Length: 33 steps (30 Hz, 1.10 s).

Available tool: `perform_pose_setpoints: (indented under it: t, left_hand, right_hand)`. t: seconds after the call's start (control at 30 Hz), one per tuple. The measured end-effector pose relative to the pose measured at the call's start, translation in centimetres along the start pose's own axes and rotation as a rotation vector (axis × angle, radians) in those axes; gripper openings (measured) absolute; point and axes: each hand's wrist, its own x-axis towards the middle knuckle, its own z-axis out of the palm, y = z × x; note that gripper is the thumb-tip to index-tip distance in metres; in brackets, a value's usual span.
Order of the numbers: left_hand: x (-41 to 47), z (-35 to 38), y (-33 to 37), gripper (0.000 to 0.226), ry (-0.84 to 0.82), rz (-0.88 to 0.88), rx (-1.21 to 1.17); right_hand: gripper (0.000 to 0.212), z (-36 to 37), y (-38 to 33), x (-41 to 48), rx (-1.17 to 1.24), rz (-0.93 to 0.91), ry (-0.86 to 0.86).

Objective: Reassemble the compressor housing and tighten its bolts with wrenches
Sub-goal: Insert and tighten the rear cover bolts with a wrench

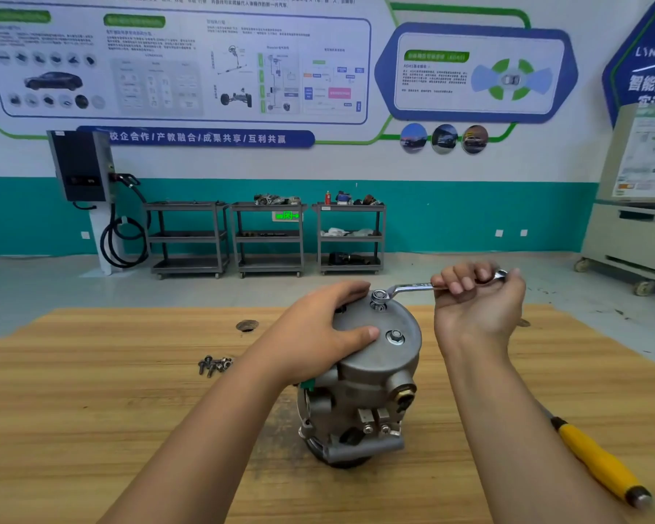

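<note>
— How much of the wrench point(413, 288) shows?
— Only its ring end and far tip; the right hand point(477, 300) curls round the middle.
— And the compressor housing point(371, 395)?
— The left hand point(318, 330) lies over the left of its cover point(386, 353), hiding that part.
— The yellow-handled tool point(598, 459)?
— Its front end goes behind the right forearm point(507, 410).
— The loose bolts point(214, 364)?
— Too clumped and small to count. The small print on the wall posters point(182, 66) is blurred, and the blue sign point(651, 70) is cut by the right edge

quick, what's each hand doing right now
Left hand: open, pressing flat on the compressor cover.
Right hand: gripping the wrench, whose ring end sits on a cover bolt.
</note>
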Motion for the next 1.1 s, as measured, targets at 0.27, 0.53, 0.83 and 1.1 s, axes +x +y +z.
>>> perform_pose_setpoints:
  t: [0.27, 0.53, 0.83, 1.1]
  left_hand:
    - [-0.3, 0.5, 0.0, 0.083, 0.129, -0.198, 0.126]
    - [-0.3, 0.2, 0.2, 0.078, 0.094, -0.213, -0.038]
    - [-0.3, -0.4, -0.7, 0.065, 0.038, -0.142, -0.049]
    - [-1.0, -1.1, -1.5, 0.075, 0.031, -0.163, -0.227]
  right_hand:
    - [0.043, -1.7, 0.8, -6.9, -0.241, -0.411, -0.190]
    - [0.044, -1.9, 1.0, -9.4, -1.006, -0.682, -0.732]
    - [0.035, 1.2, 0.9, -8.1, -1.617, -0.525, -1.123]
    - [0.021, 2.9, 0.7, -4.5, -1.716, -0.331, -1.018]
